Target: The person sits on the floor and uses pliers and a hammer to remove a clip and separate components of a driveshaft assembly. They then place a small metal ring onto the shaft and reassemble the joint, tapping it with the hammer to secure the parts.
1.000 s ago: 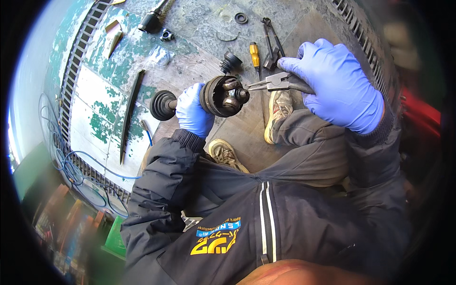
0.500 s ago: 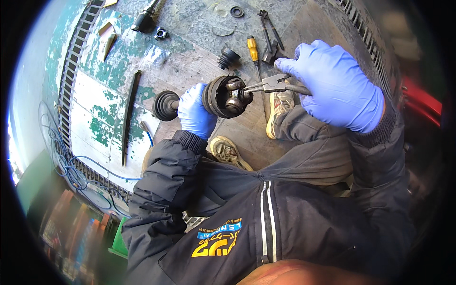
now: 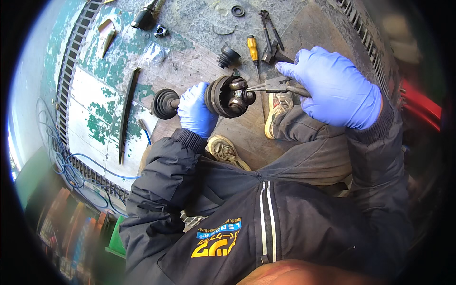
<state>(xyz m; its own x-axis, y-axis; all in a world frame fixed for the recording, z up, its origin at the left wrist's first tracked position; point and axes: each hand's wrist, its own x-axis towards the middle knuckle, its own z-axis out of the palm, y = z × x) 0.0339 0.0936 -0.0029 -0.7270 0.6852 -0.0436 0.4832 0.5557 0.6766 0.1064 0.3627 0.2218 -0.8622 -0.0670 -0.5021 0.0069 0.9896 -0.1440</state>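
A drive shaft joint point(image 3: 228, 95) is gripped by the left hand point(image 3: 195, 110). Pliers point(image 3: 271, 86) are clamped in the right hand point(image 3: 335, 88), their tips inside the joint's cup.

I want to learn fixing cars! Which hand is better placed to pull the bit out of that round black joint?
Probably the right hand: it grips the grey metal long-nose pliers, whose tips reach the black round axle joint. The left hand is busy steadying the joint.

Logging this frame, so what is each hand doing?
Left hand: closed on the axle shaft joint.
Right hand: closed on pliers.
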